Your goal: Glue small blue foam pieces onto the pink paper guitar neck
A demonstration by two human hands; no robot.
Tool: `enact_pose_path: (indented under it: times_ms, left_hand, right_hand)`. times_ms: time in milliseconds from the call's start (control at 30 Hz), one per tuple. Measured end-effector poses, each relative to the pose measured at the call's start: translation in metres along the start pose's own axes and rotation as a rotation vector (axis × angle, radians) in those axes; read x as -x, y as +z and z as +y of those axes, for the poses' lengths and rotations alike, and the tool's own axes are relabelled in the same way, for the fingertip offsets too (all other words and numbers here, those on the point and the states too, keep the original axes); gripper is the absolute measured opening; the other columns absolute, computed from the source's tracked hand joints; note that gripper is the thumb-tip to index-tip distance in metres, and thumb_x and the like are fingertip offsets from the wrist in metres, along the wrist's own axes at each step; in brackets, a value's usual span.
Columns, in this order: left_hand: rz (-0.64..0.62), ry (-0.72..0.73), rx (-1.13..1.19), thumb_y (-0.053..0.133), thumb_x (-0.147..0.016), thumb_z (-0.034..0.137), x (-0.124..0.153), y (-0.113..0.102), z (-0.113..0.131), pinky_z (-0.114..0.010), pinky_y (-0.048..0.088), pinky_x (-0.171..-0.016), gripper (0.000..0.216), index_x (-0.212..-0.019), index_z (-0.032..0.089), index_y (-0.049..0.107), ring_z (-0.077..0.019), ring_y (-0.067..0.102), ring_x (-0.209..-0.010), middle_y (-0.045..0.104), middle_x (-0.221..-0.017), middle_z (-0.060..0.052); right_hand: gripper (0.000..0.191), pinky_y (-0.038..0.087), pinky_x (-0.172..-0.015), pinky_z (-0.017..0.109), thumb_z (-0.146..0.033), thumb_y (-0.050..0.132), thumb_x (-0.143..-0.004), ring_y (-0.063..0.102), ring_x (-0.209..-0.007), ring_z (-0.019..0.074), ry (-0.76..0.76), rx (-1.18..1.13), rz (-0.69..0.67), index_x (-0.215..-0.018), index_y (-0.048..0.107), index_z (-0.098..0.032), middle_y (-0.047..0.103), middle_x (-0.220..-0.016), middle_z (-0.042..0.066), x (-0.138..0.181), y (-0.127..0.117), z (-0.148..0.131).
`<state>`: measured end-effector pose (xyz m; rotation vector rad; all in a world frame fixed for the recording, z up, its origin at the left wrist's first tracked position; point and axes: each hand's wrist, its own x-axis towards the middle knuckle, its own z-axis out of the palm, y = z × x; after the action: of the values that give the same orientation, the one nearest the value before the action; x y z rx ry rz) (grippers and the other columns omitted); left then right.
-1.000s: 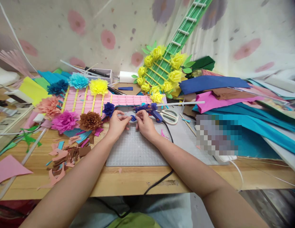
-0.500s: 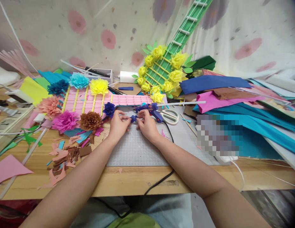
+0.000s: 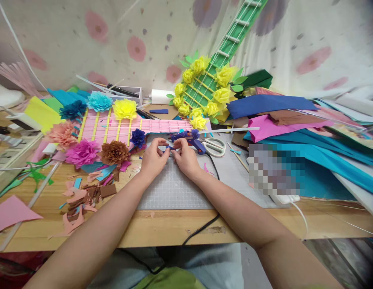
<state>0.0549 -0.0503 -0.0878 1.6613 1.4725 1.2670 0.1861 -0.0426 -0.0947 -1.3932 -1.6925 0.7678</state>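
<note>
A small piece of dark blue crepe paper (image 3: 171,148) is pinched between my two hands, over the cutting mat (image 3: 180,188). My left hand (image 3: 156,156) grips its left side with thumb and fingers. On the other side my right hand (image 3: 185,157) holds it by the fingertips, which partly hide it. Just behind my right hand lies a blue glue gun (image 3: 194,140), and beside that, scissors (image 3: 215,147). Left of my hands a pink paper guitar (image 3: 114,126) lies flat, ringed with paper flowers, among them a dark blue flower (image 3: 137,138) close to my left hand.
A green guitar (image 3: 201,86) with yellow flowers leans at the back. Folded crepe paper (image 3: 270,105) is piled on the right. Paper scraps (image 3: 81,200) litter the left of the table. The black cord (image 3: 201,230) crosses the mat and front edge beneath my right arm.
The blue paper now looks flatter and less bunched between my fingertips. My left hand has turned slightly and come a little closer to the right one.
</note>
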Motion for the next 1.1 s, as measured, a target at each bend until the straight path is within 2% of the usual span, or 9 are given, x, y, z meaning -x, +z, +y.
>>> enact_pose_path:
  times_ms: [133, 233, 433, 567, 700, 833, 967, 1100]
  left_hand:
    - [-0.044, -0.084, 0.077, 0.054, -0.079, 0.026, -0.0017, 0.0012, -0.0057, -0.021, 0.041, -0.047, 0.025, -0.103, 0.020, 0.055, -0.0073, 0.054, -0.046, 0.069, -0.088, -0.004]
    - [-0.057, -0.137, 0.130, 0.060, -0.075, 0.026, -0.0034, 0.0009, -0.0086, -0.021, 0.040, -0.044, 0.027, -0.101, 0.020, 0.058, -0.0069, 0.053, -0.042, 0.070, -0.084, -0.003]
    - [0.051, -0.183, 0.198, 0.063, -0.072, 0.024, -0.0045, -0.0001, -0.0083, -0.018, 0.039, -0.039, 0.023, -0.093, 0.019, 0.055, -0.0057, 0.052, -0.039, 0.068, -0.078, -0.001]
    - [0.148, -0.170, 0.245, 0.064, -0.071, 0.027, -0.0049, -0.0013, -0.0048, -0.018, 0.036, -0.034, 0.026, -0.093, 0.018, 0.054, -0.0038, 0.047, -0.034, 0.068, -0.083, -0.003]
    - [0.142, -0.227, 0.373, 0.066, -0.068, 0.027, -0.0062, -0.0010, -0.0031, -0.018, 0.037, -0.033, 0.032, -0.097, 0.016, 0.055, -0.0036, 0.046, -0.032, 0.069, -0.085, -0.004]
    - [0.113, -0.271, 0.492, 0.068, -0.065, 0.026, -0.0072, 0.0003, -0.0024, -0.019, 0.040, -0.035, 0.036, -0.098, 0.015, 0.057, -0.0033, 0.046, -0.032, 0.070, -0.082, -0.004]
    - [0.124, -0.291, 0.525, 0.070, -0.063, 0.027, -0.0071, 0.0011, -0.0022, -0.019, 0.043, -0.036, 0.037, -0.096, 0.015, 0.057, -0.0032, 0.045, -0.032, 0.068, -0.078, -0.002]
    - [0.102, -0.279, 0.472, 0.067, -0.066, 0.027, -0.0056, 0.0018, -0.0025, -0.019, 0.040, -0.035, 0.034, -0.096, 0.015, 0.057, -0.0029, 0.043, -0.032, 0.069, -0.082, -0.003]
  right_hand:
    - [0.022, 0.047, -0.062, 0.029, -0.017, 0.053, -0.078, 0.058, -0.059, 0.0114, 0.008, -0.017, -0.012, -0.096, 0.042, -0.023, 0.062, -0.086, 0.000, 0.0001, 0.0003, 0.0003]
    - [0.021, 0.047, -0.063, 0.029, -0.018, 0.052, -0.079, 0.059, -0.060, 0.0124, 0.016, -0.019, -0.019, -0.097, 0.042, -0.023, 0.063, -0.085, 0.000, 0.0003, 0.0003, 0.0011]
    - [0.022, 0.047, -0.067, 0.031, -0.018, 0.052, -0.079, 0.060, -0.064, 0.0137, 0.007, 0.039, -0.003, -0.099, 0.043, -0.022, 0.064, -0.089, 0.002, 0.0006, -0.0008, 0.0003]
    - [0.020, 0.047, -0.074, 0.034, -0.015, 0.050, -0.078, 0.062, -0.076, 0.0177, -0.014, 0.158, -0.031, -0.097, 0.047, -0.020, 0.065, -0.092, 0.005, 0.0014, -0.0017, -0.0017]
    - [0.029, 0.047, -0.081, 0.035, -0.013, 0.050, -0.075, 0.062, -0.085, 0.0185, -0.102, 0.177, -0.049, -0.102, 0.048, -0.020, 0.064, -0.105, 0.008, 0.0026, -0.0013, -0.0014]
    - [0.042, 0.048, -0.076, 0.034, -0.015, 0.053, -0.070, 0.060, -0.072, 0.0153, -0.118, 0.094, -0.009, -0.111, 0.042, -0.021, 0.062, -0.110, 0.008, 0.0036, 0.0002, -0.0015]
    - [0.037, 0.047, -0.064, 0.030, -0.022, 0.054, -0.073, 0.052, -0.054, 0.0098, -0.106, -0.014, 0.015, -0.108, 0.041, -0.021, 0.063, -0.102, 0.005, 0.0022, 0.0034, -0.0021]
    - [0.029, 0.045, -0.061, 0.028, -0.022, 0.051, -0.076, 0.052, -0.054, 0.0101, -0.085, -0.098, 0.055, -0.103, 0.041, -0.022, 0.062, -0.089, 0.002, -0.0008, 0.0063, -0.0008]
